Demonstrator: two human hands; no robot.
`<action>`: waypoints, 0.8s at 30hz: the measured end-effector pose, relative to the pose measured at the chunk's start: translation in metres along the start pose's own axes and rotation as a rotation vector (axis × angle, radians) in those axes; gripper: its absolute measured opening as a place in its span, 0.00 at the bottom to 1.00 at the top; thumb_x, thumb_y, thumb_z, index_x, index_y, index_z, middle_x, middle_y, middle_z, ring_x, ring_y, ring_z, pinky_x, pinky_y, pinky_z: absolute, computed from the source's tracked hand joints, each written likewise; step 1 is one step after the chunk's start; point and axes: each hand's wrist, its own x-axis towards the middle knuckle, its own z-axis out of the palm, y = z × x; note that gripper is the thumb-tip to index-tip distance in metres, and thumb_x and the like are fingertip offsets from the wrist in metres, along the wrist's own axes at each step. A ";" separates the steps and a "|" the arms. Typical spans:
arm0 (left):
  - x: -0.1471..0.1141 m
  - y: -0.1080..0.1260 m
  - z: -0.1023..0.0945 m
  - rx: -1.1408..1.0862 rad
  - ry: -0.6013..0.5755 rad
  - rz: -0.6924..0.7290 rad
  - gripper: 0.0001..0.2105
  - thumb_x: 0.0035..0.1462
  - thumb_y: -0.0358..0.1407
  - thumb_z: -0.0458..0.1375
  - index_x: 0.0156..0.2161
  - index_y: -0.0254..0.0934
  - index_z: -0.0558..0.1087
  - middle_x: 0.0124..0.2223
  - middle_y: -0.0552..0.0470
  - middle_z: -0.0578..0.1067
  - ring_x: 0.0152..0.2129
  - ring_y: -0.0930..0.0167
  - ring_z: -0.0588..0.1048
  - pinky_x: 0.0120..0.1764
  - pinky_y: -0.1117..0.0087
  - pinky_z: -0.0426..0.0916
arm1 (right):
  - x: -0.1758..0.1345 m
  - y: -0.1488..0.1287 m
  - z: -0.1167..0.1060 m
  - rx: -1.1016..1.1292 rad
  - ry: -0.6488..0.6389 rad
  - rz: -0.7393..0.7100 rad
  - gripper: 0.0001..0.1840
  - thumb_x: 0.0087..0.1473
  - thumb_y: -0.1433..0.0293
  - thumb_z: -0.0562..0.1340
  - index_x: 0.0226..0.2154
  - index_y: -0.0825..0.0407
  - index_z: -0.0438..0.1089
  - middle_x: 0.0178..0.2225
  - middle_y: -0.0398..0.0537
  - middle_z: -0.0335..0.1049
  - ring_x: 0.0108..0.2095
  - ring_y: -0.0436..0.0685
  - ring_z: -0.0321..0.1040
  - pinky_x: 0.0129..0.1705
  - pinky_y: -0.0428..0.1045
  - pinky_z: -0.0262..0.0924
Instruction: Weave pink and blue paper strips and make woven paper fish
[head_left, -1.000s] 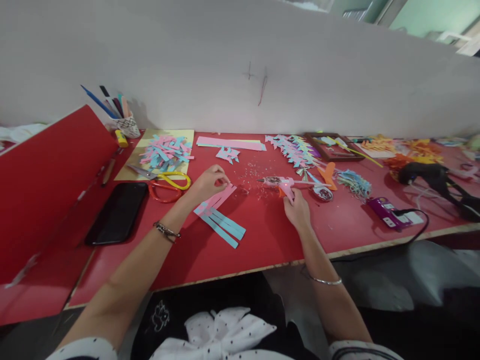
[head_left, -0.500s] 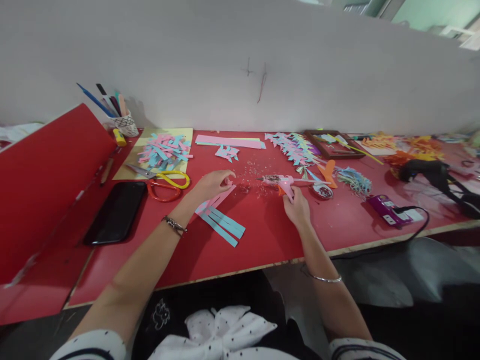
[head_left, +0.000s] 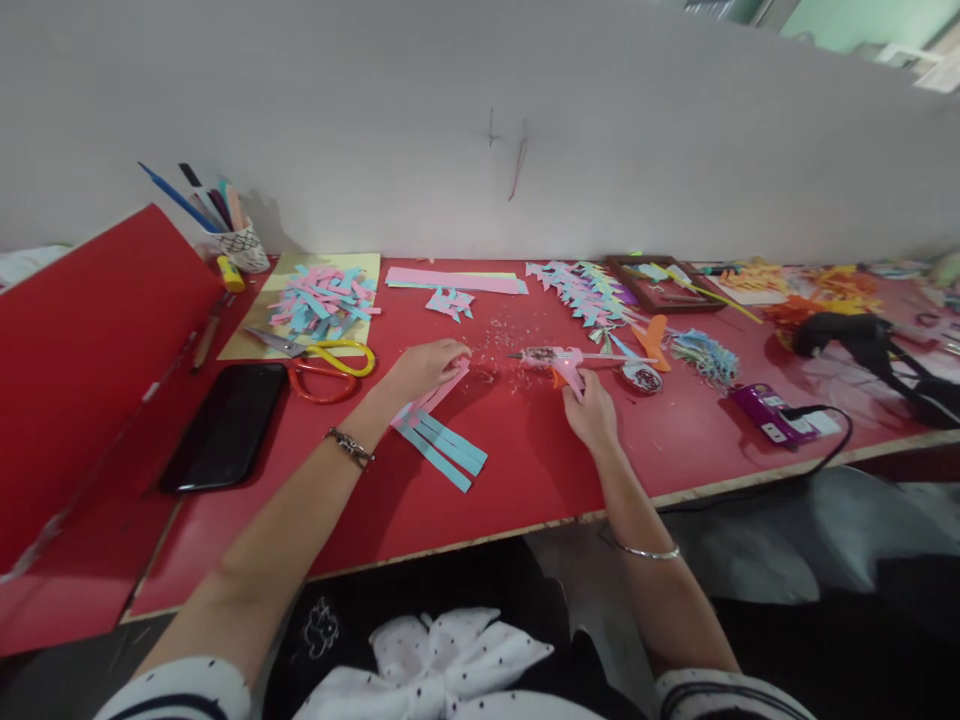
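My left hand (head_left: pixel 429 368) is closed on a pink paper strip (head_left: pixel 450 387), pinched near its upper end. Below that wrist lie several blue paper strips (head_left: pixel 444 445) on the red table (head_left: pixel 525 480), partly under the pink paper. My right hand (head_left: pixel 589 405) is wrapped round the handle of a pink glue gun (head_left: pixel 551 358). Its nozzle points left toward my left hand, apart from the paper, and a clear glue stick (head_left: pixel 619 358) sticks out behind. Dried glue bits (head_left: pixel 504 338) lie scattered between the two hands.
Scissors (head_left: pixel 330 370) and a black phone (head_left: pixel 225 425) lie on the left. Behind them is a pile of cut paper pieces (head_left: pixel 322 300). At the right are a purple power strip (head_left: pixel 772 412), an orange paper piece (head_left: pixel 655 343) and a brown tray (head_left: pixel 675 290).
The view has shifted slightly. My left hand has tilted the pink strip a little, so more of its upper end shows. My right hand stays on the glue gun.
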 end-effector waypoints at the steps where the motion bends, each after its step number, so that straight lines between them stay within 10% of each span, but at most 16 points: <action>1: 0.000 0.000 0.000 0.006 0.000 -0.002 0.11 0.53 0.31 0.48 0.42 0.37 0.66 0.39 0.50 0.72 0.32 0.73 0.71 0.31 0.75 0.61 | 0.000 0.000 0.000 0.001 -0.003 0.005 0.19 0.46 0.68 0.50 0.42 0.53 0.63 0.37 0.55 0.70 0.34 0.61 0.67 0.33 0.52 0.58; 18: -0.003 -0.008 0.000 -0.239 0.019 0.000 0.26 0.48 0.31 0.51 0.54 0.37 0.56 0.33 0.54 0.72 0.33 0.72 0.70 0.39 0.71 0.63 | -0.001 -0.003 -0.002 0.015 -0.009 -0.006 0.19 0.46 0.68 0.50 0.41 0.54 0.63 0.39 0.56 0.70 0.36 0.61 0.67 0.35 0.52 0.59; 24: -0.021 -0.016 -0.019 -0.122 0.010 -0.036 0.15 0.48 0.30 0.49 0.43 0.37 0.68 0.37 0.51 0.73 0.35 0.70 0.70 0.38 0.71 0.64 | 0.000 -0.002 -0.001 0.010 -0.019 0.011 0.20 0.45 0.68 0.50 0.42 0.54 0.63 0.39 0.57 0.70 0.37 0.62 0.67 0.36 0.53 0.59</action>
